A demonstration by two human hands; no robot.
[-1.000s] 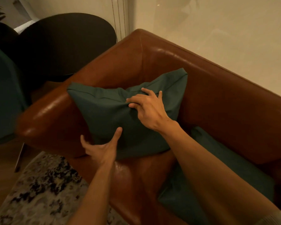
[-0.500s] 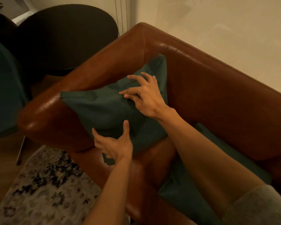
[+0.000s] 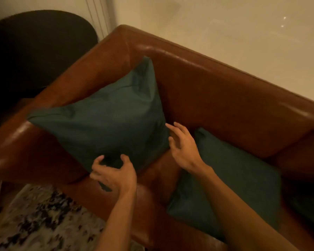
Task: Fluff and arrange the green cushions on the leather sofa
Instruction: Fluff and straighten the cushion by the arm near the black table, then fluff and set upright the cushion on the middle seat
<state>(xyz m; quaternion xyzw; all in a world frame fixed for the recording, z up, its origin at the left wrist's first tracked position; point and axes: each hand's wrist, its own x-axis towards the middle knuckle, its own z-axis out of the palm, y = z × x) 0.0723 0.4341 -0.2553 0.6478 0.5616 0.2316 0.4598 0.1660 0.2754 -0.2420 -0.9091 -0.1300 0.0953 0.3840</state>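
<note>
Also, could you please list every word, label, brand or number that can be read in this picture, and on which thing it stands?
None: no text can be read anywhere.
The upright green cushion, the flat green cushion, the leather sofa and the patterned rug show no label, tag or print.

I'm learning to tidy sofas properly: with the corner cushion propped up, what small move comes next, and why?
Probably reach for the second cushion: it lies flat on the seat, while the corner cushion already stands in the corner and both the left hand and the right hand are open.
</note>
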